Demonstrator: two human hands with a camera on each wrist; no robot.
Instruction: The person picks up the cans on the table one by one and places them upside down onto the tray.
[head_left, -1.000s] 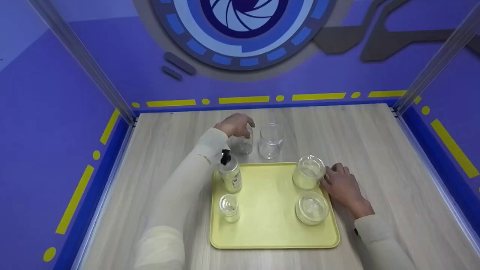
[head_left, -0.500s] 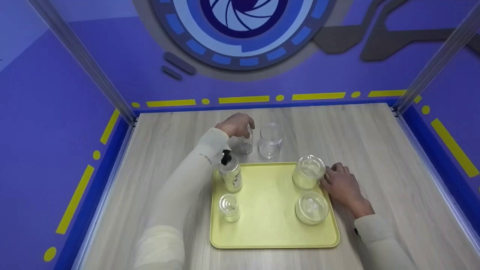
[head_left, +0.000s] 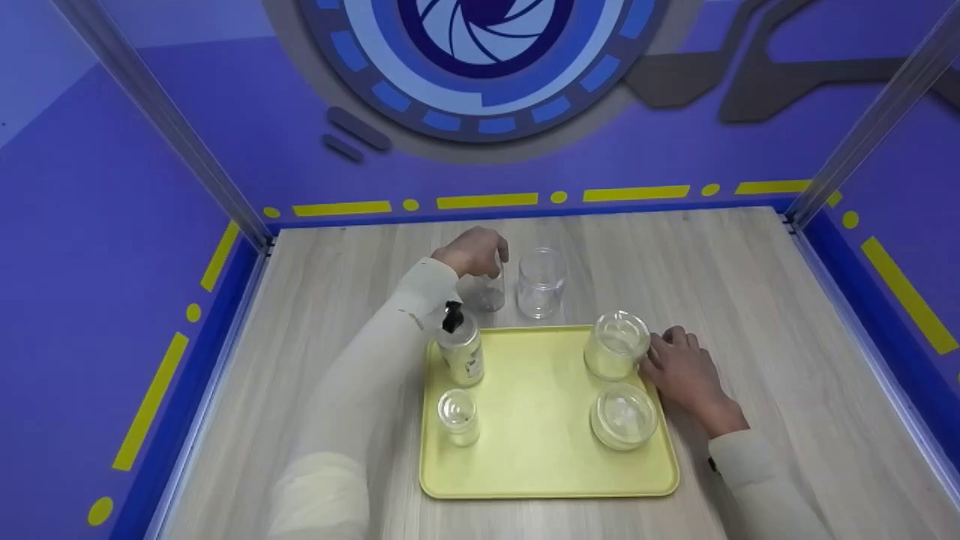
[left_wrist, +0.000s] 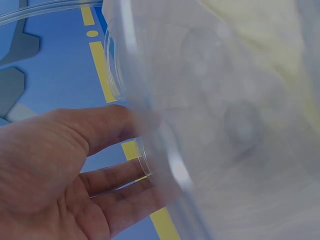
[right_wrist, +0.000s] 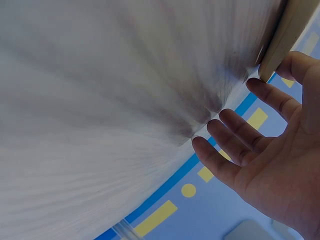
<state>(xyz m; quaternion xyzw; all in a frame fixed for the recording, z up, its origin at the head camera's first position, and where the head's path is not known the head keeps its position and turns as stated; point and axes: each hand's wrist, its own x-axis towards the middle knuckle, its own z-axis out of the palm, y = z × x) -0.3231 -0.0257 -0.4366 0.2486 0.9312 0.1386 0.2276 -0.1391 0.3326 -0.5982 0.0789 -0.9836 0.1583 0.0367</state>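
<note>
My left hand (head_left: 472, 253) grips a clear plastic jar (head_left: 491, 295) behind the tray, with the fingers curled over its upper part. From the left wrist, the thumb and fingers show around its clear wall (left_wrist: 225, 150). A second clear jar (head_left: 541, 283) stands just to its right. My right hand (head_left: 684, 375) rests at the right rim of the yellow tray (head_left: 536, 420), beside a lidded clear jar (head_left: 618, 345). In the right wrist view, the loosely bent fingers (right_wrist: 235, 132) touch the tabletop, and the thumb lies by the tray's edge (right_wrist: 285, 42).
On the tray are a clear pump bottle (head_left: 461, 352) with a black top, a small clear jar (head_left: 458, 416) and a low round jar (head_left: 623, 416). The left sleeve (head_left: 360, 382) passes close by the pump bottle. Blue walls (head_left: 225, 135) enclose the wooden table (head_left: 675, 262).
</note>
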